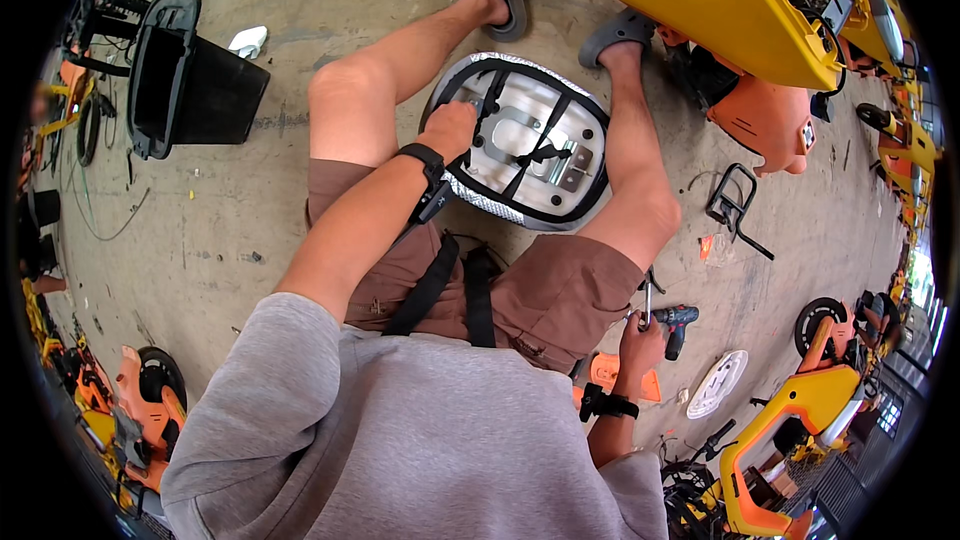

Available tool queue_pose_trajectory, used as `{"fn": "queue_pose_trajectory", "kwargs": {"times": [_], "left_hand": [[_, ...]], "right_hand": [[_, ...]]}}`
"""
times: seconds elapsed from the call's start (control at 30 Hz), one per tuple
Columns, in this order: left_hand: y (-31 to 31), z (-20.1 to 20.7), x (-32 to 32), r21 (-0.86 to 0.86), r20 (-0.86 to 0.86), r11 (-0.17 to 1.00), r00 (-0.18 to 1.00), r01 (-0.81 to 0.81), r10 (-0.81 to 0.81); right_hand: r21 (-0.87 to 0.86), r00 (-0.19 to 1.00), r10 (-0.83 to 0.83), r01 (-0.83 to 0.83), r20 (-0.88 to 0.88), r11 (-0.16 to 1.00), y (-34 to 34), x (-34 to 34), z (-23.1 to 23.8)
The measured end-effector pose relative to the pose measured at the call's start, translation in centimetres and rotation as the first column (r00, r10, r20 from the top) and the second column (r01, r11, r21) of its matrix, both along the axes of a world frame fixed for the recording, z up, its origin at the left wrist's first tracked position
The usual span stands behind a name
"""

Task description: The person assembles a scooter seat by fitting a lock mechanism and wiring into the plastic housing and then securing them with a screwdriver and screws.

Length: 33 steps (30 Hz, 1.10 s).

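An upturned seat (520, 145) with a black rim, silver underside and a metal bracket lies between my knees. My left hand (448, 128) grips its left edge, fingers curled over the rim. My right hand (640, 340) hangs low beside my right thigh, closed around a slim metal tool (648, 302) that points upward. A teal and black cordless drill (677, 322) lies on the concrete just right of that hand.
A black basket (185, 80) stands at the left. A large yellow body panel (700, 0) and orange parts (765, 120) lie ahead right. A black wire bracket (735, 205), a white disc (718, 383) and orange-yellow vehicles (790, 430) sit on the floor.
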<state>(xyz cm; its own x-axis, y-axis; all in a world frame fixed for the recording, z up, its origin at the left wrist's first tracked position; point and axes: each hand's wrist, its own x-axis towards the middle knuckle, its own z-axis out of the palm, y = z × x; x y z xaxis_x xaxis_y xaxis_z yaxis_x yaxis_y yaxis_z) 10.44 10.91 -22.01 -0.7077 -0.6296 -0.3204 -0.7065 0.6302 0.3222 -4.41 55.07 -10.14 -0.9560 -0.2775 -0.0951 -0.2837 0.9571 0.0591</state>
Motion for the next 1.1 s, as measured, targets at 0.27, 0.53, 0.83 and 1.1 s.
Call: {"fn": "queue_pose_trajectory", "kwargs": {"times": [0.27,0.53,0.83,1.1], "left_hand": [[0.5,-0.2,0.5,-0.034,0.038,0.999,0.999,-0.008,0.009],[0.0,0.6,0.5,0.038,0.027,0.996,0.997,-0.075,0.074],[-0.1,0.3,0.6,0.035,-0.061,0.998,0.997,-0.053,0.055],[-0.1,0.8,0.5,0.082,-0.137,0.996,0.989,-0.041,0.052]], "right_hand": [[0.002,1.000,0.012,-0.012,0.011,1.000,-0.4,-0.1,-0.1],[0.050,0.999,0.044,-0.043,-0.006,0.998,-0.7,-0.3,-0.1],[0.079,0.999,0.028,-0.029,0.015,0.996,-1.3,-0.2,0.1],[0.060,0.999,0.027,-0.029,0.032,0.998,-1.6,-0.2,0.0]]}}
